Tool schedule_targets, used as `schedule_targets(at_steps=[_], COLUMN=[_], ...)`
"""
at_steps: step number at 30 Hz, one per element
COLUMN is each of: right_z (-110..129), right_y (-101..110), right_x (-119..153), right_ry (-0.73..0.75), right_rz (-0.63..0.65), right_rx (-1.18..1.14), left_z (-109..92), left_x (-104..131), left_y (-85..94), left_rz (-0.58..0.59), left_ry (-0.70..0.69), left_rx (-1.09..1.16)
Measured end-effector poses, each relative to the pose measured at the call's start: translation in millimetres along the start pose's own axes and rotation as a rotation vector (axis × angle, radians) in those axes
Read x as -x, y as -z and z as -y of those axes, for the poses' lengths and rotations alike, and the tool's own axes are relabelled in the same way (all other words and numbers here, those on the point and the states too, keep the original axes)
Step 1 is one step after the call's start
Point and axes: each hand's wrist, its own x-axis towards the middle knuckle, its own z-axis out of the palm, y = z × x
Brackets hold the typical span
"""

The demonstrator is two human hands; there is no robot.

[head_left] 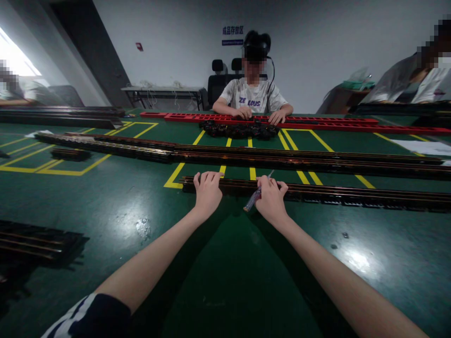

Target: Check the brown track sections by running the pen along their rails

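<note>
The near strip [352, 191] lies lengthwise across the worktop [123, 206], its left end beside the left hand [208, 193] and its right end running out of view. Full-length support from the worktop probably keeps so long a part from sagging or tipping.

Left hand: fingers bent over the strip close to its left end. Whether they pinch it or only rest on it cannot be told. The position suits steadying the end against sliding or turning.

Right hand [271, 199]: fingers closed around a slim tool [252, 201] with a translucent handle. The handle slants down toward the wearer; the thin shaft emerges beyond the knuckles. The hand is at the strip, a short way right of the left hand. This grip appears to keep the tool ready while leaving some fingertips free for the strip; their exact contact is hidden.

The far strips [317, 159] lie roughly parallel, just beyond the near strip. The gap presumably keeps the two rows from snagging. Yellow lines [252, 173] pass beneath both rows, likely as placement marks. Farther off, a dark cluster [239, 130] sits before a co-worker [252, 96], beside the red rails [197, 118].
</note>
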Motion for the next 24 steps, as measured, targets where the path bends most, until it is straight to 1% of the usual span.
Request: schedule_targets(at_steps=[5,15,17,20,22,24], right_z=[0,-2,-4,-6,-8,-10], right_y=[1,-1,-2,-4,-7,-9], right_x=[0,0,-1,-1,0,0], right_ry=[0.003,0.016,0.029,0.059,0.081,0.099], right_rz=[0.018,-0.010,-0.017,-0.041,-0.069,-0.104], right_rx=[-0.004,-0.001,-0.002,-0.013,-0.020,-0.019], left_z=[2,3,3,5,9,17], left_x=[-1,-1,0,-3,-8,-17], left_y=[-2.2,1.2,2.8,9.6,16.1,22.4], left_rz=[0.003,-0.007,-0.048,-0.177,-0.248,-0.323], left_ry=[0.020,0.046,0.078,0.149,0.211,0.357], left_rx=[0.025,0.142,0.189,0.247,0.273,0.313])
